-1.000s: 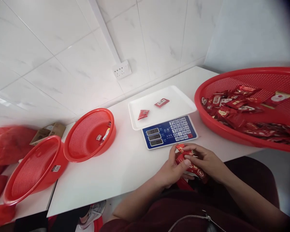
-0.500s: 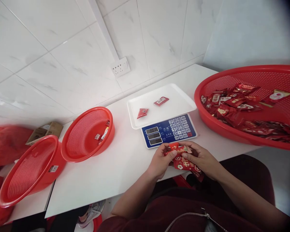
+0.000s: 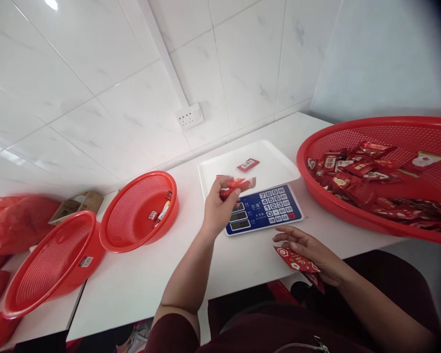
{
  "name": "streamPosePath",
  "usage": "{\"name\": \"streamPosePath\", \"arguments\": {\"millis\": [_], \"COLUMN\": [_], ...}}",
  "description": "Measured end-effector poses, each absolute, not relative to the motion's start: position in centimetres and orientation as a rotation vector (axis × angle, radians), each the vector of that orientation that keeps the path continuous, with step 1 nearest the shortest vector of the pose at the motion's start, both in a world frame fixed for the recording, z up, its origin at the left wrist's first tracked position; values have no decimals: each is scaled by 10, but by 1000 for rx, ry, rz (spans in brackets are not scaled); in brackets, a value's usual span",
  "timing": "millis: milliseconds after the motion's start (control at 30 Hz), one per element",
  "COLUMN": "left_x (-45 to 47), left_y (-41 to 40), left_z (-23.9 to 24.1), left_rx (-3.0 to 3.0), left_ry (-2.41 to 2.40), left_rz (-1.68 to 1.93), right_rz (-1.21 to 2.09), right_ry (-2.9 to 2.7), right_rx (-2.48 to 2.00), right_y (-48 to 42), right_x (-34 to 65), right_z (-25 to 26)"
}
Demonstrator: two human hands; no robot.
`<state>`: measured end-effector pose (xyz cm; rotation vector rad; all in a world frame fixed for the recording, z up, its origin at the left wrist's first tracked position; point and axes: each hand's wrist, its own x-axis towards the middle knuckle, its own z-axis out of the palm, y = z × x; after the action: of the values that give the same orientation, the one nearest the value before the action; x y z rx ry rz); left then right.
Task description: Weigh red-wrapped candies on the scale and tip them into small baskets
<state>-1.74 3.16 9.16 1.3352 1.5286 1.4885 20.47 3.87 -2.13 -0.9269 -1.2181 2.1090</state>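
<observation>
My left hand [image 3: 220, 206] is closed on small red snack packets [image 3: 238, 184], over the front left corner of the white scale tray [image 3: 279, 164]. Farther back on that tray lies one red packet with a white label [image 3: 248, 164]. Below the tray sits the scale's blue keypad panel [image 3: 259, 211], its left end partly behind my left hand. My right hand [image 3: 312, 252] is held in front of the panel, at the table's front edge. Its fingers grip red patterned packets [image 3: 297, 260]; how many overlap there I cannot tell.
A wide red basket [image 3: 353, 226] holding many red packets stands at the right. To the left is a round red basket [image 3: 117, 211] with a few packets, and beside it another red basket [image 3: 47, 289]. A cardboard box [image 3: 84, 203] and red bags [image 3: 18, 220] lie beyond.
My hands have parted. The left one moved up and left to the tray with small packets, while the right one drew back slightly, keeping the patterned packets. The view has tilted a little.
</observation>
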Motion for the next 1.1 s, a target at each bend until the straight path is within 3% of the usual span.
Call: {"name": "streamPosePath", "arguments": {"millis": [200, 333, 567, 833, 1100], "left_x": [-34, -12, 40, 57, 65], "left_y": [53, 17, -44, -45, -45], "left_z": [98, 76, 25, 2, 1], "left_rx": [1972, 1746, 1383, 908, 1081], "left_ry": [1947, 1801, 1403, 1210, 1254], "left_rz": [1327, 1422, 945, 936, 1106], "right_rz": [2082, 2104, 2103, 1858, 1589], "right_ry": [-1165, -1102, -1142, -1349, -1374], "right_rx": [-930, -929, -924, -1133, -1205], "right_y": [36, 37, 37, 27, 24], "right_x": [207, 206, 198, 192, 186], "right_z": [-18, -18, -25, -25, -28]}}
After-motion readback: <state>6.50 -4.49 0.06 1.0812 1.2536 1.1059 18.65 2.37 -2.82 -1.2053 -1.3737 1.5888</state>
